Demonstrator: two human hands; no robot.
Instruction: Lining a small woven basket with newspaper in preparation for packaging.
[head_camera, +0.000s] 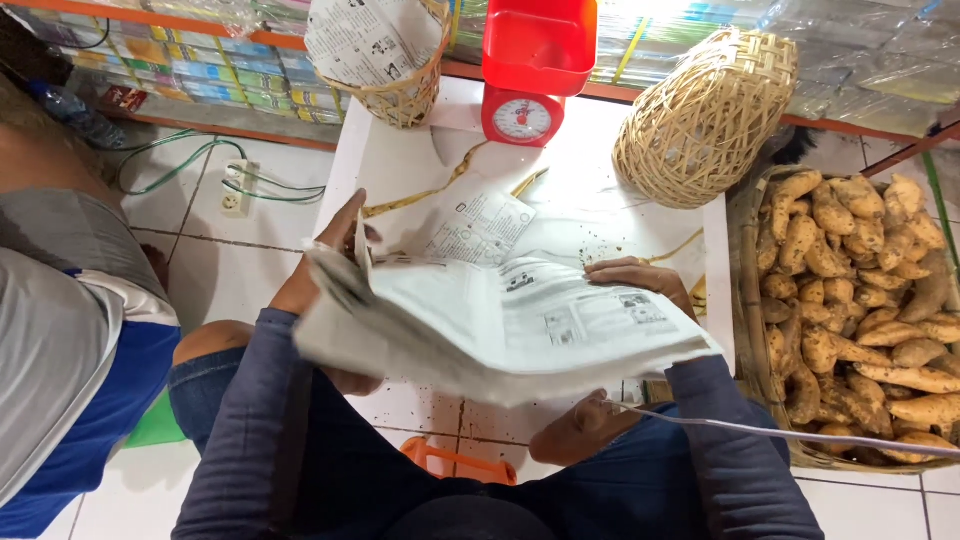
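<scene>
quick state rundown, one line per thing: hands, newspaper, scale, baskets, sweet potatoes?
left hand: gripping the newspaper stack's left edge, lifting it
right hand: flat on top of the newspaper
newspaper stack: partly folded, left side raised
red scale: upright, pan empty
paper-lined basket: upright
bare wicker basket: tipped on its side
sweet potatoes: heaped in a tray

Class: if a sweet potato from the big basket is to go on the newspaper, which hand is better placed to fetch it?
Probably the right hand: it lies flat on the newspaper beside the sweet potatoes; the left hand grips pages.
</scene>
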